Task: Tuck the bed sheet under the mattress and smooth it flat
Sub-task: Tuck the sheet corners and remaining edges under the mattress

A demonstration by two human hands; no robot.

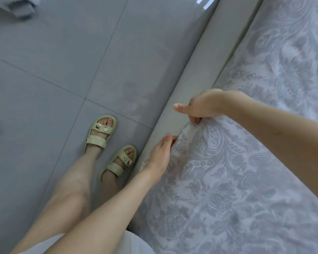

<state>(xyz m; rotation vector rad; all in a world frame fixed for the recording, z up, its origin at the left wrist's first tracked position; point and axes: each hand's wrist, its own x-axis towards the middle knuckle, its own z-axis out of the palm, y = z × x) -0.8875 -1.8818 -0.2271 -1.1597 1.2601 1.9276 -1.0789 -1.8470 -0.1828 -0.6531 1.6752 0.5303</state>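
Note:
A pale grey-lilac bed sheet [237,171] with a floral paisley pattern covers the mattress on the right. Its edge runs along the padded beige bed frame [195,74]. My right hand [202,105] grips a fold of the sheet's edge with curled fingers, thumb stuck out toward the floor. Just below it, my left hand [161,153] pinches the sheet's edge at the frame, fingers pointing up along the seam. The mattress itself is hidden beneath the sheet.
Glossy grey floor tiles [62,61] fill the left. My feet in pale green sandals [101,132] stand close beside the bed frame. A grey blurred object [20,8] lies at the top left corner.

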